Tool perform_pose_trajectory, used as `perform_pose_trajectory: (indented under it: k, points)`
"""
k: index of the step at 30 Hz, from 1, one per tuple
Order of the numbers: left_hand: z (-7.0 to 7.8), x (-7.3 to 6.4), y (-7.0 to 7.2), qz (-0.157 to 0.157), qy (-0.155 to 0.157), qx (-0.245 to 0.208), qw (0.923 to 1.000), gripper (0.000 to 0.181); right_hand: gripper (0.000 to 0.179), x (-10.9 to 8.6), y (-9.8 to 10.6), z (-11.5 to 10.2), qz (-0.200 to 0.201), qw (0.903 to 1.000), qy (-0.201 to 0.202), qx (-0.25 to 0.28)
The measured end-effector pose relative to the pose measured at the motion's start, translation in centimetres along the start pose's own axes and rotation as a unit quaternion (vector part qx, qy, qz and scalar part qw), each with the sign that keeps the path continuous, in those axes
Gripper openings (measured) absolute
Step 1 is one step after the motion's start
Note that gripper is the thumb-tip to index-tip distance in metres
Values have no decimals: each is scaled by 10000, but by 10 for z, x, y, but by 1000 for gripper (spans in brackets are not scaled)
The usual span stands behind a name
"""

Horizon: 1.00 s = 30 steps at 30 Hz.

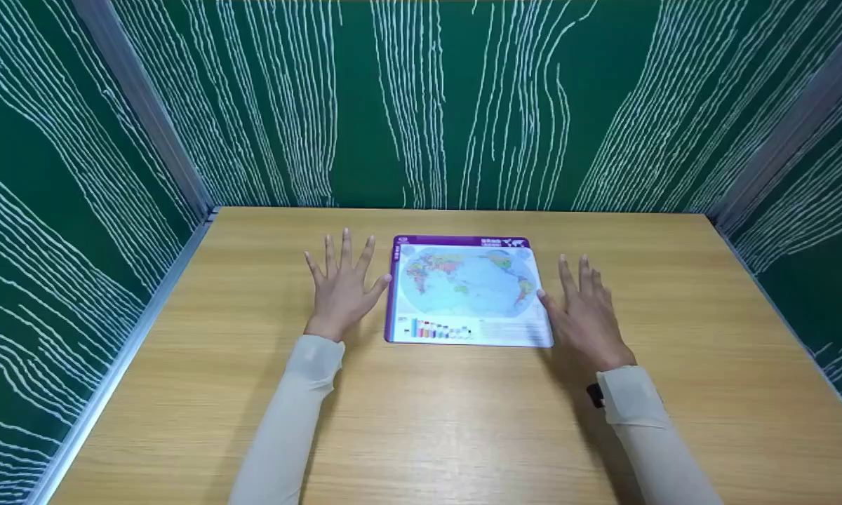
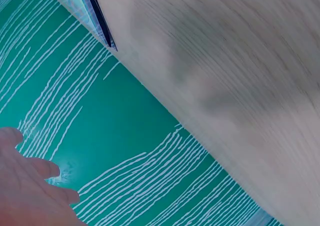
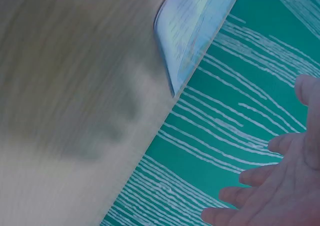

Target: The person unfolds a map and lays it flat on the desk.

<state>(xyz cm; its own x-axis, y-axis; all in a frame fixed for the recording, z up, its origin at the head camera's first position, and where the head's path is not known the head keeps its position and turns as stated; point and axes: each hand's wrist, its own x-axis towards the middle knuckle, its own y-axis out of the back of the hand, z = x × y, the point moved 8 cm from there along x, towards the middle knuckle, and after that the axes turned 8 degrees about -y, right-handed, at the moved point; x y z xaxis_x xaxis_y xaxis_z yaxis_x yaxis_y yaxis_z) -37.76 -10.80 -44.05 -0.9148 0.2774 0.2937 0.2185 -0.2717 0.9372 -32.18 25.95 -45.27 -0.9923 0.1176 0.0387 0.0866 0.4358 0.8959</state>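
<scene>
A flat rectangular world map board [image 1: 467, 291] with a purple border lies on the table, its coloured chart facing up. Left of it is my left hand [image 1: 342, 294], palm down with fingers spread wide and the thumb tip right at the board's left edge. My right hand [image 1: 591, 324] is on the other side, fingers extended, its thumb tip overlapping the right edge in the head view. Neither hand grips anything. In the left wrist view, a corner of the map board [image 2: 92, 13] shows at the top; the right wrist view shows its opposite side.
The wooden table [image 1: 421, 421] reaches back to a green wall [image 1: 358, 105] patterned with wavy white lines. Similar panels stand at left and right, joined by grey corner posts [image 1: 147, 105]. A small black object [image 1: 595, 395] sits at the right sleeve cuff.
</scene>
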Motion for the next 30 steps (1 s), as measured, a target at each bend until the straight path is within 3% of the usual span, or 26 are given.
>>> perform_pose_trajectory:
  k: [9, 15, 20, 25, 30]
  points:
    - [-3, 5, -23, -749, -399, -729, 9937, 68, 84, -8, -22, -9, -771, 9962, -41, 390]
    - [-2, 0, -40, -1167, -548, -1058, 9860, 67, 81, -16, -39, -13, -1019, 9943, 74, 291]
    - [1, -1, -51, -1602, -520, -1135, 9792, 68, 78, -20, -48, -17, -1130, 9934, 205, 55]
    - [9, 0, -57, -1989, -668, -1003, 9726, 69, 76, -22, -56, -19, -1342, 9907, 187, -139]
    - [17, 0, -63, -2364, -801, -883, 9643, 68, 71, -25, -62, -22, -1473, 9880, 430, -203]
